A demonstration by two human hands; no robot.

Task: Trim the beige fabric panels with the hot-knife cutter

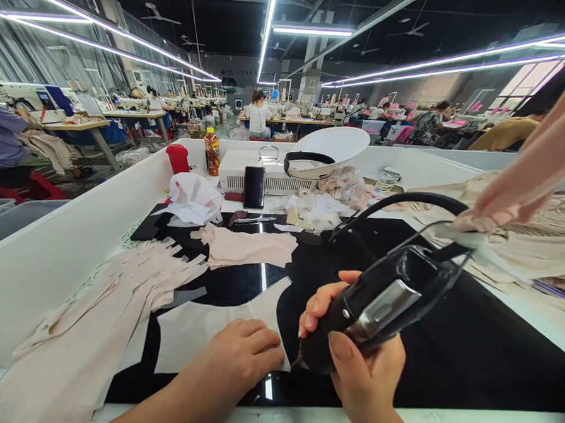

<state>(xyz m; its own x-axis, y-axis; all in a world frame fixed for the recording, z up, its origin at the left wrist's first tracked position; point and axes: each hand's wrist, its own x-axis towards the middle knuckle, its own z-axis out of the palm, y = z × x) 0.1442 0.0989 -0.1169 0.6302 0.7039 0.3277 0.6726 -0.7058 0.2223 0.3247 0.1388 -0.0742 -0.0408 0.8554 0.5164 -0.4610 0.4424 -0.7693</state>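
Note:
My right hand is wrapped around a black handheld tool with a shiny metal plate on its side. The tool is tilted, its lower end at the right edge of a cut beige fabric piece. A thick black cable loops from its upper end. My left hand lies on the fabric piece, fingers pressing down near the tool's tip. At the upper right, another person's hand, blurred, is closed on pale material beside the cable; what exactly it grips is unclear.
A stack of beige fabric strips lies left, another beige piece beyond my hands. Behind stand a phone, a white vented box, a bottle and a white plastic bag. More fabric lies right. White walls border the table.

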